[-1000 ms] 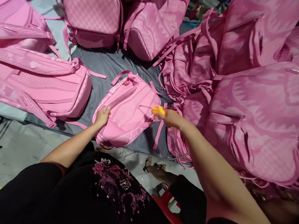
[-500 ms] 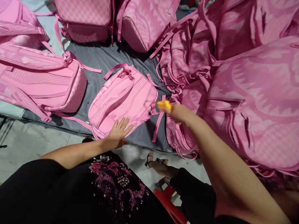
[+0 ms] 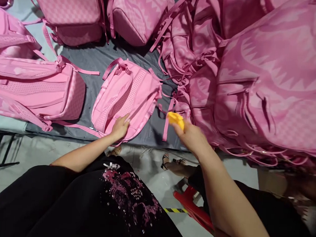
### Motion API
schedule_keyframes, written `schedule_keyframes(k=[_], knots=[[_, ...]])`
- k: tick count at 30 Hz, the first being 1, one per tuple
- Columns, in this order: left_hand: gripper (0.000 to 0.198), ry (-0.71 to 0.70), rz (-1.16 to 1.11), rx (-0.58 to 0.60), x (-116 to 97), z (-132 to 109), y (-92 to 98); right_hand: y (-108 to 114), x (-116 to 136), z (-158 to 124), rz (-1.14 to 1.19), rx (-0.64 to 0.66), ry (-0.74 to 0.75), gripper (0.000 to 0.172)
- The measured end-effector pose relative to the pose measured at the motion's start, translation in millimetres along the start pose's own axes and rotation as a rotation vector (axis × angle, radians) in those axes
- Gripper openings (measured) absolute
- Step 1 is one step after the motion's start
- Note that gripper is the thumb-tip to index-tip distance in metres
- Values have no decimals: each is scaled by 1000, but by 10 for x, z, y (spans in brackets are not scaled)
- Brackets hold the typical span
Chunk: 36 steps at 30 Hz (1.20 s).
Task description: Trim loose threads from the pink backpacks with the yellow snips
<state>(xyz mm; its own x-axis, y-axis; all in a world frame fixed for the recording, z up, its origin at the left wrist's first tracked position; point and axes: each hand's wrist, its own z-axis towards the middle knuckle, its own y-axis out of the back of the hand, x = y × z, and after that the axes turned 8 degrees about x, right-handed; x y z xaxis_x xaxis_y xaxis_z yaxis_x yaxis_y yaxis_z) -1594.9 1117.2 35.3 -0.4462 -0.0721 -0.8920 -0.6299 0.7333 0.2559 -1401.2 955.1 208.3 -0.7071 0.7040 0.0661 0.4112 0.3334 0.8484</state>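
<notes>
A small pink backpack (image 3: 145, 97) lies on the dark grey cloth with its padded back panel and shoulder straps facing up. My left hand (image 3: 120, 128) grips the bag near its front edge, fingers drawn together on the fabric. To the right of the bag, my right hand (image 3: 193, 137) is closed around a small yellow tool (image 3: 176, 120). Motion blurs this tool, so its exact kind does not show. It is held apart from the backpack, over the table's front edge near a loose pink strap (image 3: 166, 127).
Another pink backpack (image 3: 76, 91) lies at left. More stand behind, including a checkered one (image 3: 68, 11). A large pile of pink bags (image 3: 273, 84) fills the right side. Below the table are a red stool (image 3: 193, 209) and another person's sandalled foot (image 3: 165, 161).
My left hand has gone from lying spread on the backpack to gripping it. The right hand with the yellow tool has come slightly nearer to me. The view has shifted a little.
</notes>
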Motion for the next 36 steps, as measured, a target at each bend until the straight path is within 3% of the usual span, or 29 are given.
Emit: schedule_keyframes(k=[2,4,6,7,9,10,12,14,17,20,26,33,36], knots=[[55,-176,264,57,-55,-109,41,-160,79,-66,-52,46,59,44],[61,-321,339,57,-101,-243,267,-421,139,-211,-98,105,-14,45],[61,-426,216,-122,-110,-339,619,-763,225,-389,-103,153,-94,44],[54,-395,87,-256,-97,-354,804,-945,289,-469,-89,184,-102,42],[29,-105,-282,-407,-42,-296,1115,-1282,453,-573,-64,215,-121,38],[18,85,-453,-397,-9,-231,1224,-1422,545,-593,-61,210,-149,36],[24,381,-704,-267,51,-64,1347,-1631,721,-577,-69,180,-213,35],[31,470,-867,-139,96,89,1388,-1757,864,-514,-69,147,-247,35],[27,471,-1096,-7,147,208,1415,-1870,1006,-390,-38,134,-274,37],[22,481,-1176,135,192,236,1439,-1975,1101,-251,13,157,-306,38],[53,420,-1226,458,297,390,1351,-2120,1191,-32,83,135,-334,37],[68,300,-1263,550,438,488,1350,-2053,1130,-79,87,109,-375,40],[70,261,-1272,521,441,479,1304,-2037,1115,-84,97,126,-388,40]])
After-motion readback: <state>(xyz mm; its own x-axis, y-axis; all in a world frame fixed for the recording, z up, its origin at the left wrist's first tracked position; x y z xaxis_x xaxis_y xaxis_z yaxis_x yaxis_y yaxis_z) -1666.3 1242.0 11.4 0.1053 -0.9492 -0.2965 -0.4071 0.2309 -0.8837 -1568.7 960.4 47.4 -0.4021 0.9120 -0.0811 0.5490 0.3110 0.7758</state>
